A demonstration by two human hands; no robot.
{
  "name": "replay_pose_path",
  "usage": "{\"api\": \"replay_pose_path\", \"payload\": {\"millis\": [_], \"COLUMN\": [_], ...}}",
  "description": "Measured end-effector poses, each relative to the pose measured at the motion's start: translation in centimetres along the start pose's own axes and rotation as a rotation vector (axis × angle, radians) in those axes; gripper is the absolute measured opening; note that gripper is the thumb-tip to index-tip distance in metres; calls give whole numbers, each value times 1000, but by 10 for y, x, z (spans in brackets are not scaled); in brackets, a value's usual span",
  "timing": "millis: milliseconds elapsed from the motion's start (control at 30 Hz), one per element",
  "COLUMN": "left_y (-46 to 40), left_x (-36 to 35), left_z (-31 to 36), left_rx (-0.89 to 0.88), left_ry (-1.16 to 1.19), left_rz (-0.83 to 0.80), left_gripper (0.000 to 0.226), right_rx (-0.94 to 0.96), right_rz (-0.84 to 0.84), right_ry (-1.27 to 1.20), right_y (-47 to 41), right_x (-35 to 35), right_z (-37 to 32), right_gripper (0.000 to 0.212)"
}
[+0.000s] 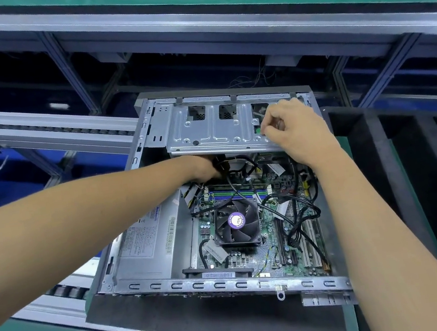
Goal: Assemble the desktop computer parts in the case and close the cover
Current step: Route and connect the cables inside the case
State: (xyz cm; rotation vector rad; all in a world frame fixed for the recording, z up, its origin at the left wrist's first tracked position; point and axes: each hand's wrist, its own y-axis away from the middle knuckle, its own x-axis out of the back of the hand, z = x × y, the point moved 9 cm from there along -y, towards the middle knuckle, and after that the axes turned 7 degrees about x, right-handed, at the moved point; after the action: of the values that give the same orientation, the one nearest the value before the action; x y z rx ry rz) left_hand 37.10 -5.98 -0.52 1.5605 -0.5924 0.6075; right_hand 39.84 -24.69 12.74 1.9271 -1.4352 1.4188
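While the left hand (206, 166) reaches under it (grip hidden), the right hand (290, 129) pinches the crosswise drive cage (207, 131).

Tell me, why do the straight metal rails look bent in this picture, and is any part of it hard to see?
Head view: the wide-angle lens bows the conveyor rail along the top; the left hand is mostly lost in shadow beneath the drive cage; the CPU fan and right hand are evenly lit and sharp; the corners go soft.
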Motion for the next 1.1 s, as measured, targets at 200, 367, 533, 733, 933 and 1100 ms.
{"api": "replay_pose_path", "payload": {"millis": [200,367,533,733,933,1100], "left_y": [6,8,12,19,32,39], "left_x": [0,3,0,7,17,21], "left_z": [4,2,1,0,14,8], "left_rx": [-12,-16,-28,-82,-278,-355], "left_ry": [47,162,105,30,85,72], "left_rz": [-31,6,-48,21,135,201], "left_gripper": [43,41,18,15,13,37], "right_rx": [253,397,539,388,272,149], "right_rz": [-138,-196,-296,-423,-570,-526], "right_ry": [-3,264,567,680,555,371], "right_y": [3,5,20,26,29,20], "right_x": [-20,-47,-73,-93,-96,-81], "right_z": [-61,-88,-121,-126,-98,-78], "right_gripper": [5,17,15,14,13,18]}}
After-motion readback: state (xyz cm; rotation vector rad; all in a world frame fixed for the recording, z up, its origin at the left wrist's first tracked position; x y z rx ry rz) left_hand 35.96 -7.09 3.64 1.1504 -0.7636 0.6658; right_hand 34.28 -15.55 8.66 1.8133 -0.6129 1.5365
